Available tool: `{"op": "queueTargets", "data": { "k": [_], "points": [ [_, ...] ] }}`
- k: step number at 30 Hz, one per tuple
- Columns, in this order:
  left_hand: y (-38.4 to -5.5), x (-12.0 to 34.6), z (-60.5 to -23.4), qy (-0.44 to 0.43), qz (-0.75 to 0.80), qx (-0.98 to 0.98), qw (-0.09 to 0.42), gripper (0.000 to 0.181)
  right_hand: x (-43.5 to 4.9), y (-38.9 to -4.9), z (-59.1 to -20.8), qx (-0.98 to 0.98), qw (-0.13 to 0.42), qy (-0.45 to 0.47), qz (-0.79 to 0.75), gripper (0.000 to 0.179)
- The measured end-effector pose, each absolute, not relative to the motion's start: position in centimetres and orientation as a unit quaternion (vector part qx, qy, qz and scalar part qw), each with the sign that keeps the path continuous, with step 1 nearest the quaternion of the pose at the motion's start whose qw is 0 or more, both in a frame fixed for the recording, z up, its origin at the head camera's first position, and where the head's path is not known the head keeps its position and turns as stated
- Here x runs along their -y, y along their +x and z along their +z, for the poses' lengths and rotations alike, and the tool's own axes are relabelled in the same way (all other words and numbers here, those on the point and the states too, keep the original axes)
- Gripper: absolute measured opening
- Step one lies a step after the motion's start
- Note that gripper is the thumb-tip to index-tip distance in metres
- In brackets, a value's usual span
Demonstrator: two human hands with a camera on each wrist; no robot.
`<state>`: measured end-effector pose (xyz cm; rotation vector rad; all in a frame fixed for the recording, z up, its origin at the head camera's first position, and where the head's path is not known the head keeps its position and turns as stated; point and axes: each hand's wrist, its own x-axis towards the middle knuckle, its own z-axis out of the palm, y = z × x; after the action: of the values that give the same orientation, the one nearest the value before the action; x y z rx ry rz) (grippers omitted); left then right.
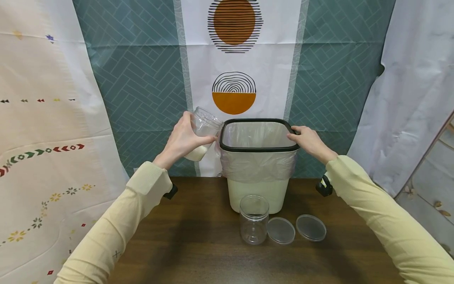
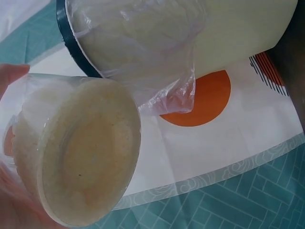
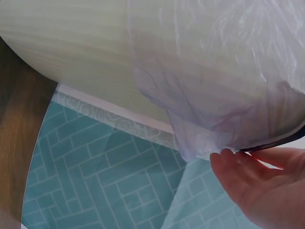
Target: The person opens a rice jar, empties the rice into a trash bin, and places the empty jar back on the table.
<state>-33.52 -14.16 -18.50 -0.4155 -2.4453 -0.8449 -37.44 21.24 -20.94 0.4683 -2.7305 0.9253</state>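
Observation:
In the head view my left hand grips a clear jar left of the trash can, above the table. The jar leans with its open mouth towards the can's rim. Pale, cream-coloured contents lie in its lower part; the left wrist view shows the jar's base close up. My right hand holds the can's black rim at the right side, thumb and fingers about it. A thin translucent bag lines the can and hangs over its outside.
On the brown table, a second clear jar stands upright before the can. Beside it lie two round clear lids, the nearer lid and the right lid. A patterned cloth hangs behind the table.

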Motion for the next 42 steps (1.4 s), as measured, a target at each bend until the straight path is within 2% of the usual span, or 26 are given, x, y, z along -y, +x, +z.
{"op": "queueTargets", "data": {
  "k": [10,28,42],
  "points": [
    [-34.2,13.4,-18.0,-0.144,-0.277,0.914,0.26,0.081,-21.3,-37.3,-21.1,0.929,0.106,0.154,0.321,0.053],
    [-34.9,12.2,-17.5,-0.156,-0.232,0.922,0.266,0.086,-21.5,-37.3,-21.7,0.912,0.098,0.162,0.363,0.05],
    [-35.3,11.0,-17.0,-0.177,-0.086,0.926,0.322,0.079,-21.5,-37.3,-21.8,0.912,0.1,0.159,0.365,0.049]
  ]
}}
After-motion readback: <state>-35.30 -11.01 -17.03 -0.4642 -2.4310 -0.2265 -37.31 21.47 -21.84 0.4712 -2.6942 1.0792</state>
